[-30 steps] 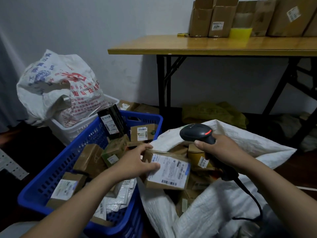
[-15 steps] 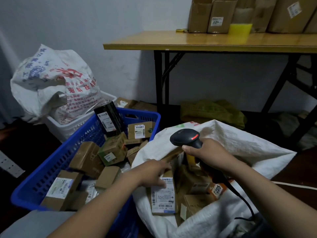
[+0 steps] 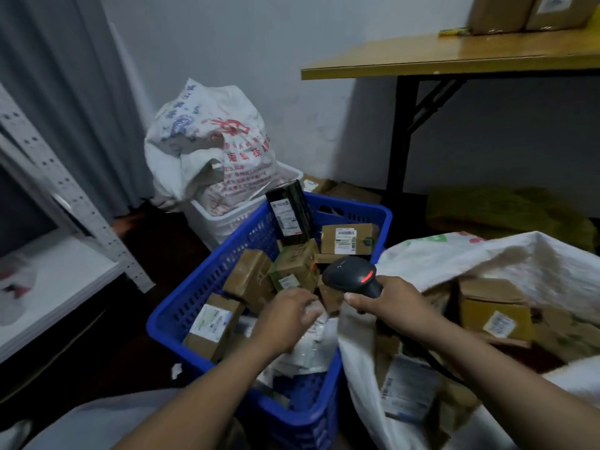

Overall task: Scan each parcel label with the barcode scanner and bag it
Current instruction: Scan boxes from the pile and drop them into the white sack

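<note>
Reaching down into a blue plastic basket [image 3: 201,287], a person's left hand [image 3: 285,315] hovers over white plastic mailers [image 3: 311,345] near the basket's right rim. Motion blur hides whether its fingers grip anything. The right hand [image 3: 389,303] is curled around the handle of a black barcode scanner [image 3: 352,276], whose red light glows. The scanner sits above the line where the basket's rim meets the open mouth of a white woven sack [image 3: 470,264].

Labelled cardboard parcels [image 3: 250,277] fill the basket, and a black parcel [image 3: 289,216] leans upright at its far edge. More labelled boxes lie in the sack, among them a yellowish box [image 3: 493,316].

A strip of dark floor [image 3: 139,358] lies open between the basket's left wall and a white metal shelf [image 3: 48,287]. The edge of a wooden table [image 3: 454,60] juts out at upper right, well apart from the hands.
</note>
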